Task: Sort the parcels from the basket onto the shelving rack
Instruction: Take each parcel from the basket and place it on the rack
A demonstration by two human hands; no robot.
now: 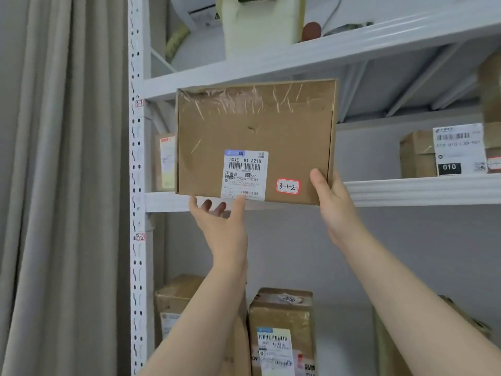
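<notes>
- Holding flat brown cardboard parcel [254, 123] upright at white metal shelf [420, 189] front edge, left end.
- Pinching bottom edge with left hand [219, 221]; gripping lower right corner with right hand [333, 194].
- Lift clear of edge, push in squarely.

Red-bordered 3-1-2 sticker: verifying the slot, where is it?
Head view: sticker at lower right of the brown cardboard parcel, between its white shipping label and the right hand.

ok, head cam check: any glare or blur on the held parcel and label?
Head view: even, soft lighting; glare streaks on the clear tape across the top of the flat brown cardboard parcel; its white shipping label has readable large print, soft fine print; far-right frame edge is blurred.
</notes>
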